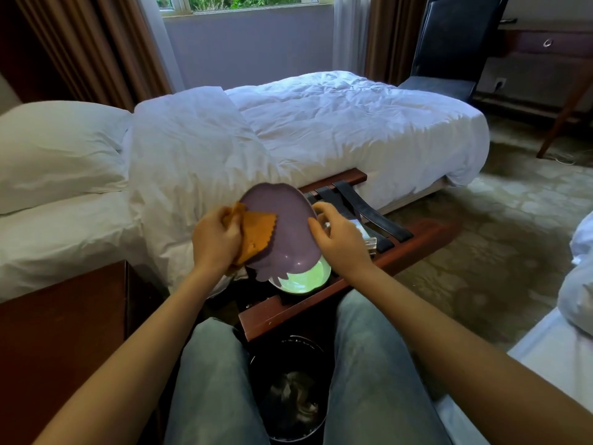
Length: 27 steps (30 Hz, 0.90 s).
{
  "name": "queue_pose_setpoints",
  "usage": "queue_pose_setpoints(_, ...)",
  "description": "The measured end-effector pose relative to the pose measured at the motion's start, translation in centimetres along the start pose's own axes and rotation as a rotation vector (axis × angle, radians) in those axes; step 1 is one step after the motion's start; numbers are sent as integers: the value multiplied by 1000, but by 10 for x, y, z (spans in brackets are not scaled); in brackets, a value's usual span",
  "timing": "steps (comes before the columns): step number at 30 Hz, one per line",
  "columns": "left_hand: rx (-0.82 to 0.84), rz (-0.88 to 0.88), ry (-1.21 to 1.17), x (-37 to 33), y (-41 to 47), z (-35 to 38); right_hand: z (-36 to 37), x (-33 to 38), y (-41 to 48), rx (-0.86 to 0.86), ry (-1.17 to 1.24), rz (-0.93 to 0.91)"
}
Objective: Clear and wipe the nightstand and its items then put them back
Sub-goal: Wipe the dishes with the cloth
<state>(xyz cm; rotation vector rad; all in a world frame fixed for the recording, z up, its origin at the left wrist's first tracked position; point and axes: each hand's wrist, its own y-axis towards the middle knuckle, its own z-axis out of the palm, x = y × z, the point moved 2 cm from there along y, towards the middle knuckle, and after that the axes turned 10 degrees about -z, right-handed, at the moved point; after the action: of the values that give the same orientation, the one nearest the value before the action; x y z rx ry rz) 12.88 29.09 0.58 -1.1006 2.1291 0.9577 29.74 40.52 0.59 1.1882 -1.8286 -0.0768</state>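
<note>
Nearest the camera: jeans-clad knees (211, 380) at 6 o'clock, with a dark bin (290, 390) on the floor between them.

Left, at 8 o'clock: the dark wood nightstand (64, 332), with only part of its top in frame. Above it at 10 o'clock are a white pillow (57, 149) and the bed (321, 123).

Centre: the left hand (216, 239) has its fingers bunched round an orange cloth (258, 234), which is pressed on the face of a purple dish (285, 220). The dish is tilted up off the surface. The right hand (340, 240) holds the dish at its 3 o'clock rim, fingers curled over the edge.

Just under the dish at 5 o'clock, a pale green dish (305, 277) sits on a wooden luggage rack (369, 277) with black straps. A clear block-like item (369, 244) lies on the straps beside the right hand; what it is cannot be told.

Right, at 1 o'clock: a dark chair (449, 43).

Progress, as a judgement: clearing looks done, since the items sit on the rack and not on the nightstand. Item wiping is midway, with the purple dish in hand. Whether the green dish, the clear item or the nightstand top have been wiped cannot be told. Nothing has been put back yet.
</note>
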Motion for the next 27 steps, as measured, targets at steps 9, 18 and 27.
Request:
queue_pose_setpoints(9, -10, 195, 28, -17, -7, 2, 11, 1, -4, 2, -61, -62)
queue_pose_setpoints(18, 134, 534, 170, -15, -7, 5, 10, 2, 5, 235, -313, -174)
queue_pose_setpoints(27, 111, 700, 214, -32, -16, 1, 17, 13, 12, 336, -343, -245)
